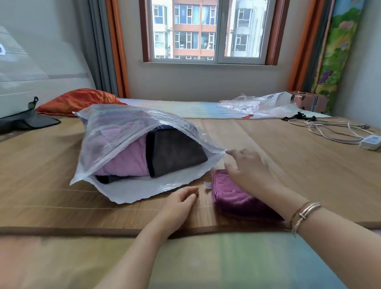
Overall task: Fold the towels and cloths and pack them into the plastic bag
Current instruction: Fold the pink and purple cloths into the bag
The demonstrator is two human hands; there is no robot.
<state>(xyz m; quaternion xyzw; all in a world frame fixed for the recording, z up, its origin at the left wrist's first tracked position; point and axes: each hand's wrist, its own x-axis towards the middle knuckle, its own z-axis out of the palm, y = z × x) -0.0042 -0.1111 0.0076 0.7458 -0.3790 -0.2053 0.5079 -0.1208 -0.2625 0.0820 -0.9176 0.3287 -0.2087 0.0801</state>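
A clear plastic bag [120, 136] lies on the bamboo mat [38, 170] with its mouth gaping toward me. Inside it I see a folded pink towel [127, 160] and a dark brown folded cloth [176, 152]. A folded purple towel [232, 198] lies on the mat just right of the bag's mouth. My right hand [247, 169] hovers over the purple towel with fingers spread, its fingertips at the bag's right corner. My left hand [180, 204] rests flat on the mat by the bag's lower lip, holding nothing.
An orange pillow [76, 102] and a black bag [17, 122] lie at the back left. A second crumpled plastic bag [259, 104] sits at the back right. A white cable with a power strip [371, 141] lies on the right.
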